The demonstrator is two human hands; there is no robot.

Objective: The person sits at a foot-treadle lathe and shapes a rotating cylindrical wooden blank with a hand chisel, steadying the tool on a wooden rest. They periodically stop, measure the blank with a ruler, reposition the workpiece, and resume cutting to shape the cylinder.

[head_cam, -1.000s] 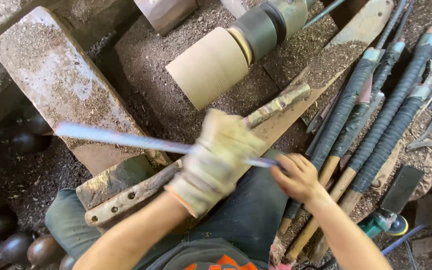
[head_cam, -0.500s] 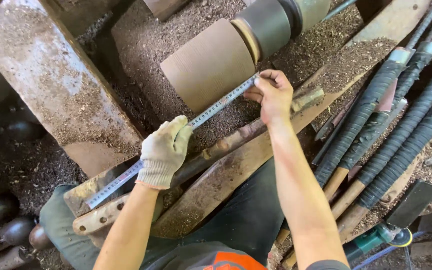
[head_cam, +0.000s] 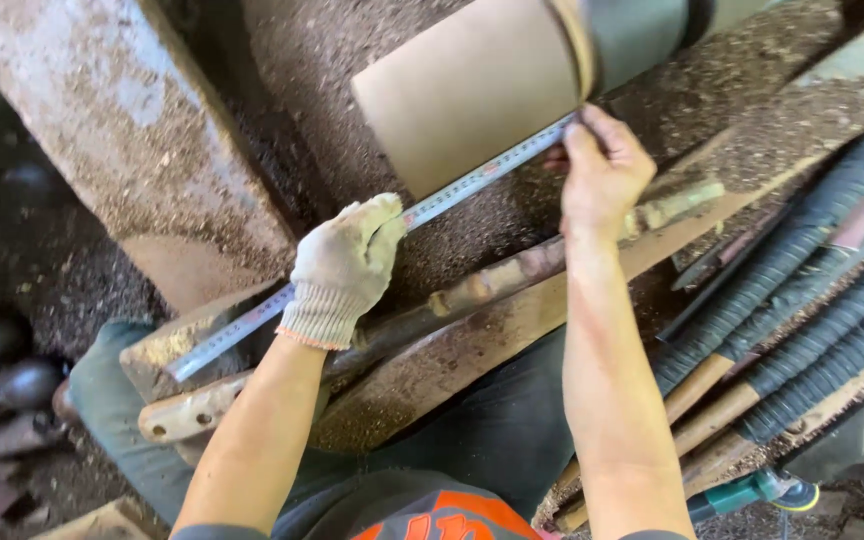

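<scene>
Closest to the camera are the person's dark trousers (head_cam: 492, 440) and an orange bit of shirt at the bottom edge, both forearms reaching up from there. Across the lap lies a long, rusty, dust-caked metal bar (head_cam: 432, 310) with a couple of holes at its left end, running diagonally up to the right on top of a wooden plank (head_cam: 512, 330). The left hand (head_cam: 342, 265), in a grubby white knit glove, is curled shut around a steel measuring tape (head_cam: 482, 178), pinching it from above about midway along. The tape stretches dead straight from the lower left, past the glove, up to the bare right hand (head_cam: 602, 170), whose fingertips are squeezed together on the tape's far end, holding it right at the rim of a big tan cylinder (head_cam: 472, 90). Off to the right sits a bundle of tools with dark ribbed grips and wooden handles (head_cam: 792, 300). Far left, there's a sawdust-covered concrete slab (head_cam: 122, 130).
</scene>
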